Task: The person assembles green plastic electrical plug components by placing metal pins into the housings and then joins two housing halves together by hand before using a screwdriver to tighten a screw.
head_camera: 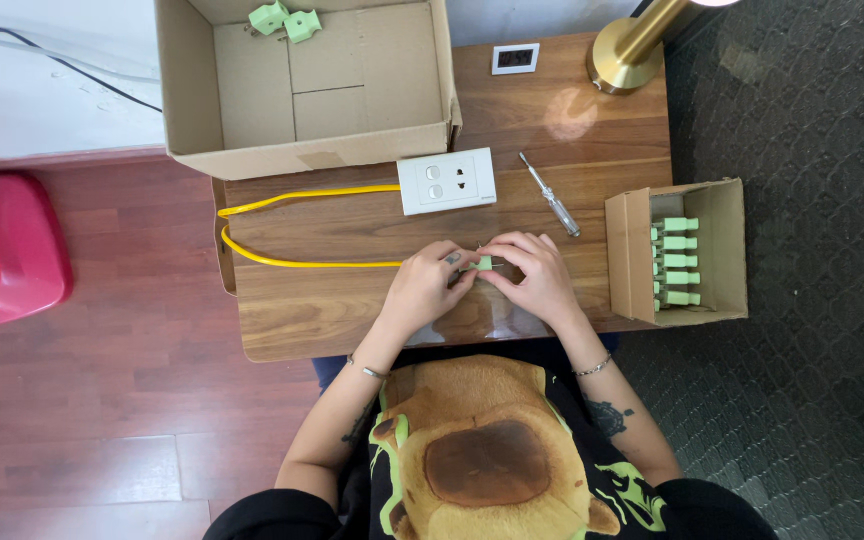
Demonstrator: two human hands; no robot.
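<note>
Pinching one green plug [485,263] between left hand [424,287] and right hand [537,273], small open carton [722,215] rightward

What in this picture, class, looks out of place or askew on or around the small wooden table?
Little stands out. The large cardboard box overhangs the table's far edge, and the yellow cable loops past the left edge. The small box sticks out over the right edge. Both hands, left hand and right hand, pinch a small green part.

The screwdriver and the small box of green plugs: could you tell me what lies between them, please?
Nothing: in the head view, only bare wooden table separates the screwdriver from the small box.
</note>
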